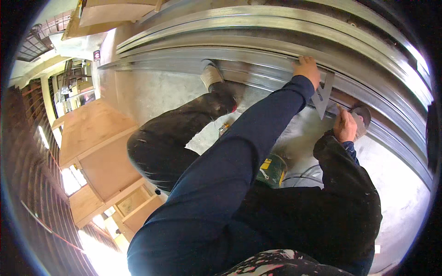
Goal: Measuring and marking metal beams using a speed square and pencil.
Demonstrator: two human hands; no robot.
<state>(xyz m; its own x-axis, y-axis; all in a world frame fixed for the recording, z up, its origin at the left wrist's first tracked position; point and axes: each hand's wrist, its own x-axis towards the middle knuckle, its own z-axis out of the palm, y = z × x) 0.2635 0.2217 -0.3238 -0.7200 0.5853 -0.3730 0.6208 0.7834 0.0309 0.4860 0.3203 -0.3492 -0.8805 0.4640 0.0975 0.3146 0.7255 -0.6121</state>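
My left hand (307, 72), at the end of a dark blue sleeve, reaches over a long metal channel (258, 56). Its fingers are closed over the channel's edge and the end of a silvery triangular speed square (325, 95). The square lies across the metal, its point toward me. Just right of that point is my right hand (345, 125), fingers curled together as in a pinch. What it holds, if anything, is too small to make out.
More long metal channels (276, 23) lie stacked beyond. My shoes (211, 76) are against the near lengths. Between my legs stands a dark green container (271, 171) with a yellow label, beside black cable (304, 177) on the concrete floor. Wooden cabinets (99, 133) stand at left.
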